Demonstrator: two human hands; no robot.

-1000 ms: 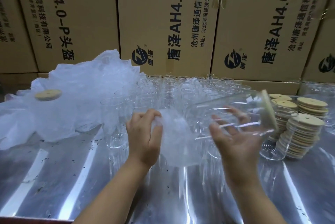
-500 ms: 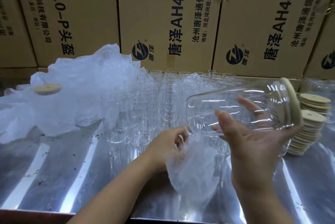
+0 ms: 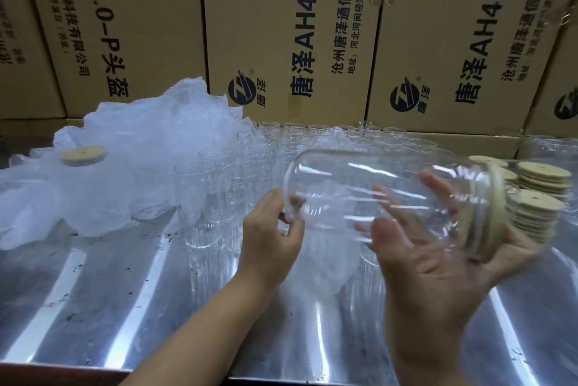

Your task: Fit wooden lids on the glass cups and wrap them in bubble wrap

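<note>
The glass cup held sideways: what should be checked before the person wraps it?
1. Round wooden lid sits on the clear glass cup: ok.
2. Right hand has a grip round the cup: ok.
3. Left hand pinches the clear bubble wrap sheet: ok.
4. Sheet hangs below the cup's base end: ok.
5. Sheet large enough to cover the cup: cannot tell.
6. Lid pressed fully tight: cannot tell.

A clear glass cup (image 3: 375, 185), wooden lid (image 3: 498, 198) fitted, lies sideways above a hanging bubble wrap sheet (image 3: 325, 263).
</note>
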